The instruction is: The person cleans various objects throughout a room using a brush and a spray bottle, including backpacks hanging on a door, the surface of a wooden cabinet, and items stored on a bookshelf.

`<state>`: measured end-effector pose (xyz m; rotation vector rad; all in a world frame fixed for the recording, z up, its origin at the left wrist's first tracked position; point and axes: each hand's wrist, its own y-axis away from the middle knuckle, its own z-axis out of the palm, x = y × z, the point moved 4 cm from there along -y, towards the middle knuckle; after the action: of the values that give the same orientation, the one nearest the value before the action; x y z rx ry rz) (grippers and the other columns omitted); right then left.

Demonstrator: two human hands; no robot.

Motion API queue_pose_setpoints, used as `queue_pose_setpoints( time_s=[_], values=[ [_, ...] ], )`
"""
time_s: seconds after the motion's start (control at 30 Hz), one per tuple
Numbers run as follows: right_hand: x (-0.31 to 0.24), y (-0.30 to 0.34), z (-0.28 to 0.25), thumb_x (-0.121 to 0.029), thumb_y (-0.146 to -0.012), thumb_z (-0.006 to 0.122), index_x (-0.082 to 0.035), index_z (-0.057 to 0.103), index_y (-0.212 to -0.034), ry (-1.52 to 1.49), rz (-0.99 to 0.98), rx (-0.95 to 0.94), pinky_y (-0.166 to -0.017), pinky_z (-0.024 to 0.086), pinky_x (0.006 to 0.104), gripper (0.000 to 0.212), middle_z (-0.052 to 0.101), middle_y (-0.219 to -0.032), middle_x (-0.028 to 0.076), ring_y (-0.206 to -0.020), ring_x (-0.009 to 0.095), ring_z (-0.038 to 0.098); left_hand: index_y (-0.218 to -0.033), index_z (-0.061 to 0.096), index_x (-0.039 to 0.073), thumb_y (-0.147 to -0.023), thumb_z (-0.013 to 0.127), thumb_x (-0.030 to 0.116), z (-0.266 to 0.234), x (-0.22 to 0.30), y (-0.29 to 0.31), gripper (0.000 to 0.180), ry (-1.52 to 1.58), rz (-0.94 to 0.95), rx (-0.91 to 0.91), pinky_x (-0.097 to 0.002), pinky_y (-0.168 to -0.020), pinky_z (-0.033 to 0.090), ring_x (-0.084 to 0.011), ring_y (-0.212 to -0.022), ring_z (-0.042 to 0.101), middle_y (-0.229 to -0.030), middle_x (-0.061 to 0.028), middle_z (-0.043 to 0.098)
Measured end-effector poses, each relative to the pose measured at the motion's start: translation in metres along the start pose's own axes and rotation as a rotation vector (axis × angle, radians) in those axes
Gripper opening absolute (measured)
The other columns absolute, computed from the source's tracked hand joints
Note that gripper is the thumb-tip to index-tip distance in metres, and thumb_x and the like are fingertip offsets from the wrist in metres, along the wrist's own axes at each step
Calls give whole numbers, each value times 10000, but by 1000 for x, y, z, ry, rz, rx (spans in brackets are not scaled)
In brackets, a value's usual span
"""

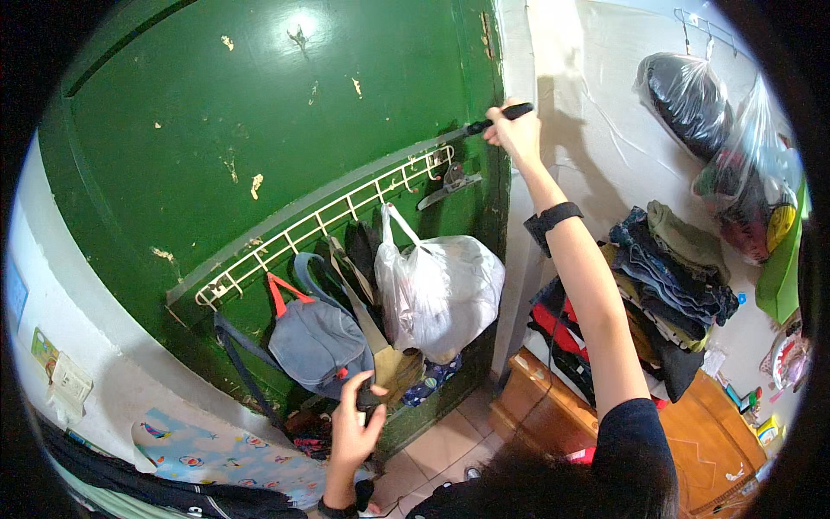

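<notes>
My right hand is raised to the right edge of a green door, closed around a slim black-handled tool. The tool's thin end points left along the door above a white wire hook rack; its exact kind is unclear. Lower down, my left hand curls its fingers around a small dark object that I cannot identify. Just above that hand hang a grey-blue backpack with a red loop and a full white plastic bag.
A metal latch sits below the rack's right end. At right, folded clothes are piled on a wooden cabinet. Clear bags of clothing hang on the wall. Patterned cloth lies at lower left.
</notes>
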<state>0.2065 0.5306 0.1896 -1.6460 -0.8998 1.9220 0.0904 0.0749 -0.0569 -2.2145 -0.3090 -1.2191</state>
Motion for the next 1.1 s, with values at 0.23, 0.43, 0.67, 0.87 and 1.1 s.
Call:
queue_pose_setpoints(
  time_s=[0.23, 0.43, 0.67, 0.87, 1.1],
  values=[
    [-27, -3, 3, -106, -856, 655, -38, 520, -722, -67, -39, 8, -417, 440, 243, 202, 608, -544, 84, -449, 133, 596, -1393, 389, 77, -854, 574, -93, -43, -8, 35, 594, 103, -179, 197, -241, -497, 452, -86, -546, 524, -1038, -76, 647],
    [-55, 24, 29, -65, -844, 638, -37, 506, -692, -263, 90, -289, -389, 449, 262, 203, 614, -539, 100, -446, 138, 620, -1398, 350, 80, -880, 553, -36, -46, -15, 50, 568, 163, -284, 236, -260, -468, 483, -108, -544, 533, -1039, -98, 634],
    [-51, 48, 55, -52, -845, 640, -43, 500, -673, -171, -8, -259, -387, 451, 268, 222, 595, -522, 72, -447, 143, 624, -1410, 338, 69, -871, 554, -83, -42, -19, 52, 600, 205, -297, 241, -253, -453, 456, -102, -519, 513, -1074, -92, 632],
    [-53, 9, 9, -79, -849, 647, -34, 548, -716, -21, -76, 5, -442, 476, 279, 172, 618, -527, 89, -466, 129, 620, -1411, 332, 87, -898, 586, 35, -45, -28, 53, 576, 201, -264, 234, -264, -459, 479, -112, -536, 537, -1042, -103, 635],
    [-25, 1, 8, -81, -822, 656, -34, 533, -690, -179, 118, -178, -390, 441, 262, 187, 609, -520, 101, -428, 141, 602, -1414, 341, 104, -890, 526, -104, -53, -28, 71, 594, 169, -300, 319, -263, -476, 469, -116, -563, 529, -1057, -107, 624]
  ],
)
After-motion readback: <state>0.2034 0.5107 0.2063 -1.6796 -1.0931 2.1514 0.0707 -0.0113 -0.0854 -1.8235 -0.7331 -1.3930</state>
